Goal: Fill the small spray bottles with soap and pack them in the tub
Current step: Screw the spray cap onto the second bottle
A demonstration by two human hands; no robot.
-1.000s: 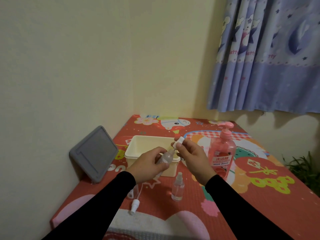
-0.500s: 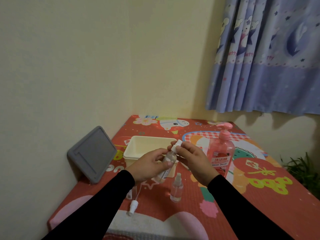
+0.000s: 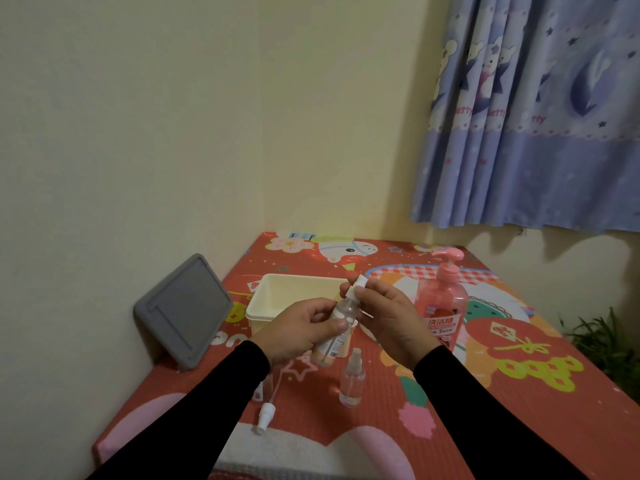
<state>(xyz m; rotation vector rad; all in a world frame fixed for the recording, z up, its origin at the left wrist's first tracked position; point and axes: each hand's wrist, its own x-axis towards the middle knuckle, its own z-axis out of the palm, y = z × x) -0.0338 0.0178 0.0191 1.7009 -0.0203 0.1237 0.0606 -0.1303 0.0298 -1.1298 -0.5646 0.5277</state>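
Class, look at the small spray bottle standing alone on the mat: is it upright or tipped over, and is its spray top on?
Upright, top on. The small spray bottle stands on its base on the mat, its nozzle pointing up.

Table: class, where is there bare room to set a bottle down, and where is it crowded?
Free: the mat's right side, beyond the soap bottle; the far strip behind the tub; the near edge, right of the loose sprayer. Crowded: the middle, around both hands and the standing bottle.

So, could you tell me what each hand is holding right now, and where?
The left hand grips a small spray bottle around its body; the right hand pinches its white spray cap.
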